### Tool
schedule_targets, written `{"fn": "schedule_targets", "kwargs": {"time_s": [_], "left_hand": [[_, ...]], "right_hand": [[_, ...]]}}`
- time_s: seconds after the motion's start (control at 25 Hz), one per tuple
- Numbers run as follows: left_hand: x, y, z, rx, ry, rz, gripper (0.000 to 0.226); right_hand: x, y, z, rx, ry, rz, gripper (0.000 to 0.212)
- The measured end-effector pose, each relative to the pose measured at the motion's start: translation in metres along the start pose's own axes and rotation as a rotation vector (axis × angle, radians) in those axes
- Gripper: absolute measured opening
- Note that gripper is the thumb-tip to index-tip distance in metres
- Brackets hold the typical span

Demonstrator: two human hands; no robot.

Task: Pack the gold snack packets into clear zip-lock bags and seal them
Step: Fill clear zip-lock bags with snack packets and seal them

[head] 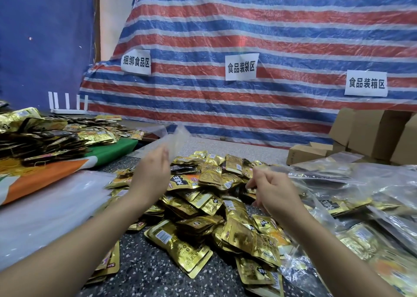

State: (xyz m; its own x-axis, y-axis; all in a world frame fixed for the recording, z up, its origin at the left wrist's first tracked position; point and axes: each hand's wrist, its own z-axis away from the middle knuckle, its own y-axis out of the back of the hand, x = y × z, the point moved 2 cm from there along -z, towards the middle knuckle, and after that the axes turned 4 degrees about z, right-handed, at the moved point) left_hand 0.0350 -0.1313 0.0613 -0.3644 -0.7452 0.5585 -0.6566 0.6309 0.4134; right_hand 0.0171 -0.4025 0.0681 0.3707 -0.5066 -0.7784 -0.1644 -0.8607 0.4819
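Gold snack packets (203,211) lie heaped in the middle of the speckled bench (153,274), some face up with black star-shaped logos, others face down showing barcode stickers; their print is too small to read. The left hand (153,172) is raised over the far left side of the heap, fingers curled round the edge of a clear zip-lock bag (173,136) that stands up blurred above it. The right hand (270,188) hovers over the right side of the heap, fingers bent and pinching clear film at their tips; whether that film belongs to the same bag I cannot tell. To the right lie filled clear bags (361,206) with gold packets inside. At near left is a stack of flat clear bags (52,206), and beyond it a second pile of packets (45,138). Brown cardboard boxes (372,136) stand far right. On the striped tarpaulin (248,26) behind hang three paper signs: 捆绑食品区 (136,62), 食品装袋区 (241,67) and 食品装箱区 (366,83).
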Motion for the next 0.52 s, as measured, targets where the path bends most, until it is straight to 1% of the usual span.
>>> {"fn": "schedule_targets", "kwargs": {"time_s": [0.08,0.12,0.2,0.28,0.36,0.4,0.48,0.52], "left_hand": [[0.027,-0.012,0.015,-0.004,-0.072,0.096,0.044],[0.04,-0.017,0.024,-0.018,-0.095,0.141,0.046],[0.064,-0.028,0.042,-0.048,-0.159,0.219,0.048],[0.081,-0.04,0.059,-0.098,-0.292,0.258,0.042],[0.088,-0.055,0.075,-0.23,-0.422,0.271,0.039],[0.087,-0.063,0.082,-0.316,-0.449,0.272,0.04],[0.083,-0.076,0.092,-0.47,-0.447,0.262,0.041],[0.08,-0.08,0.095,-0.525,-0.446,0.248,0.042]], "right_hand": [[0.001,-0.001,0.001,-0.076,-0.144,-0.175,0.072],[0.002,-0.001,0.002,-0.115,-0.219,-0.273,0.078],[0.002,0.0,0.003,-0.201,-0.34,-0.461,0.08],[0.002,0.001,0.006,-0.268,-0.4,-0.577,0.081],[0.006,0.004,0.008,-0.267,-0.434,-0.618,0.083],[0.009,0.006,0.01,-0.25,-0.464,-0.622,0.084],[0.018,0.01,0.014,-0.214,-0.539,-0.601,0.079],[0.023,0.012,0.017,-0.203,-0.572,-0.571,0.073]]}}
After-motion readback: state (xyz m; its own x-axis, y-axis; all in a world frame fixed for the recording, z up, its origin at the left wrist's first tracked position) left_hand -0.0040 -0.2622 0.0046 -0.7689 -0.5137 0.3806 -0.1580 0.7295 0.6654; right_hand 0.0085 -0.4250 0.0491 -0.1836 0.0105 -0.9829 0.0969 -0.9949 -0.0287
